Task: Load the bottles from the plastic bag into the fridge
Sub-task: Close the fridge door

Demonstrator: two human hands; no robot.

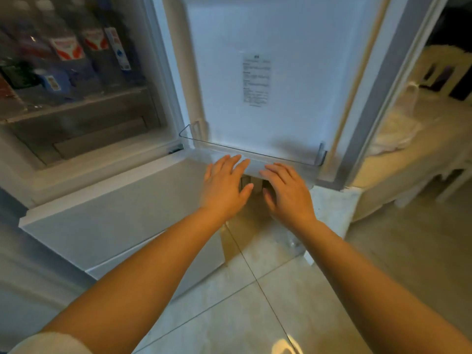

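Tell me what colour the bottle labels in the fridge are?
Red and white, on the bottle labels, seen in the head view.

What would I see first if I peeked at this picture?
Two bare hands, the left hand and the right hand, reach out open and empty in the middle, toward the clear door shelf of the open fridge door. At upper left, bottles with red and white labels stand inside the fridge.

Two hands [224, 185], one fridge [268, 72], several blurred bottles [66, 47]
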